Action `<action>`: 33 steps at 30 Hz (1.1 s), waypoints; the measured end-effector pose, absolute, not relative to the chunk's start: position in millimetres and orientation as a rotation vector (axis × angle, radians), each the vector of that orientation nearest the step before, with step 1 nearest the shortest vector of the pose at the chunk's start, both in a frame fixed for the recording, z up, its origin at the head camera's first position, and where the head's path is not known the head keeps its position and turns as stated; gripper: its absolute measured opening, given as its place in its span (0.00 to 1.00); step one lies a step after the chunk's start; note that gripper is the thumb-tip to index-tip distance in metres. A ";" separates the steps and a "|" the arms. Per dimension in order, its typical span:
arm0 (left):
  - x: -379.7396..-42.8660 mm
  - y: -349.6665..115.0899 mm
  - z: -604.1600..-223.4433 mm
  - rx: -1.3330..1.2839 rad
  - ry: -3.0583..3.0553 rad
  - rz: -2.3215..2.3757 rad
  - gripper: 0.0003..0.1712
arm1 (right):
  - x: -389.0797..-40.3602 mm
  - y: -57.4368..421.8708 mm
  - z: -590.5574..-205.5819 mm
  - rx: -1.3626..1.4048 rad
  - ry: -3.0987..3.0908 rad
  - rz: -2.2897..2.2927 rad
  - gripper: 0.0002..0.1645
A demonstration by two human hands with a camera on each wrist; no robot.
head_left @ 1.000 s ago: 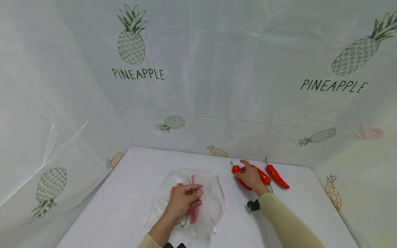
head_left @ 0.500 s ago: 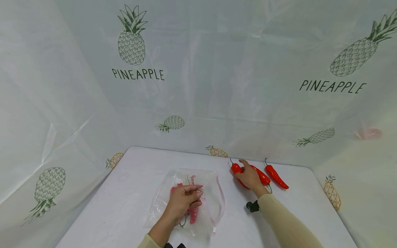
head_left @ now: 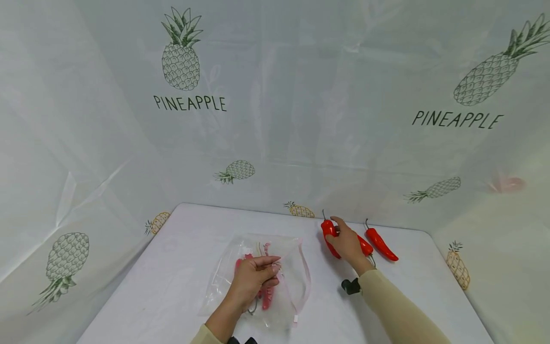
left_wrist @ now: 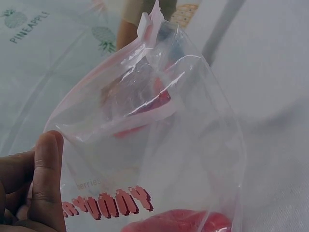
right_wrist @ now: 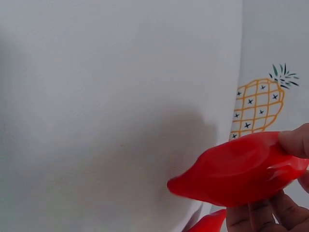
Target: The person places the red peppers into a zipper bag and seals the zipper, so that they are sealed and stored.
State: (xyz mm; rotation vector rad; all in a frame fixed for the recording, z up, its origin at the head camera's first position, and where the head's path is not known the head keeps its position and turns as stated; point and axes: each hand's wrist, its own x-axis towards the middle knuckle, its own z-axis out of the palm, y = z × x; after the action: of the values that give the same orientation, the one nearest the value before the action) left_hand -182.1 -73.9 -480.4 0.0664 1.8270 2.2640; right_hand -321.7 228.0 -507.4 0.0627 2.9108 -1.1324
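Observation:
A clear zip bag [head_left: 292, 277] with a pink closure lies at the middle front of the table, red peppers [head_left: 267, 297] inside it. My left hand [head_left: 252, 279] pinches the bag near its mouth, thumb against fingers; the left wrist view shows the mouth edge [left_wrist: 89, 79] rising from that grip to a white slider [left_wrist: 144, 25]. At the back right, my right hand [head_left: 348, 242] holds a red chili pepper [right_wrist: 236, 171] between thumb and fingers. Its stem points to the back, and its tip hangs free over the table in the right wrist view.
Another red chili pepper [head_left: 366, 246] lies partly behind the right hand, and one more [head_left: 381, 243] lies farther right. The white table [head_left: 172, 267] meets a hanging pineapple-print sheet [head_left: 275, 119] along its back edge.
The chili pepper in my right hand has come up off the table and tilted more upright, shifting slightly toward the back. The left hand and bag stay where they were.

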 end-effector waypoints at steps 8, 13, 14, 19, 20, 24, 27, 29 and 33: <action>-181.2 -73.5 -479.9 0.069 1.823 2.264 0.25 | -318.2 228.8 -501.5 0.036 2.921 -1.193 0.45; -180.7 -73.5 -479.7 0.067 1.826 2.260 0.24 | -316.3 228.0 -500.1 0.028 2.935 -1.206 0.43; -180.5 -73.5 -479.6 0.066 1.825 2.260 0.24 | -315.5 227.6 -499.7 0.028 2.936 -1.210 0.43; -180.6 -73.3 -479.7 0.066 1.821 2.261 0.24 | -311.0 225.7 -498.1 0.038 2.934 -1.234 0.43; -180.7 -73.3 -479.9 0.067 1.822 2.261 0.24 | -310.1 225.5 -497.9 0.040 2.931 -1.237 0.43; -181.3 -73.2 -480.4 0.067 1.829 2.261 0.23 | -306.2 224.3 -496.8 0.047 2.930 -1.241 0.43; -181.7 -73.0 -479.9 0.062 1.833 2.263 0.23 | -303.8 223.9 -495.9 0.048 2.935 -1.242 0.44; -181.9 -72.9 -479.2 0.059 1.833 2.262 0.23 | -302.2 223.7 -494.9 0.046 2.937 -1.248 0.43; -182.1 -72.9 -477.4 0.055 1.837 2.261 0.23 | -299.3 223.2 -492.2 0.039 2.941 -1.264 0.44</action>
State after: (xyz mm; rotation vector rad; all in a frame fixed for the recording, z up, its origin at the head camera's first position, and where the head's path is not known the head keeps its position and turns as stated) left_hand -182.1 -72.9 -477.4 0.0549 1.8374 2.2610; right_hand -299.3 223.2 -492.2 0.0394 2.9407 -1.2638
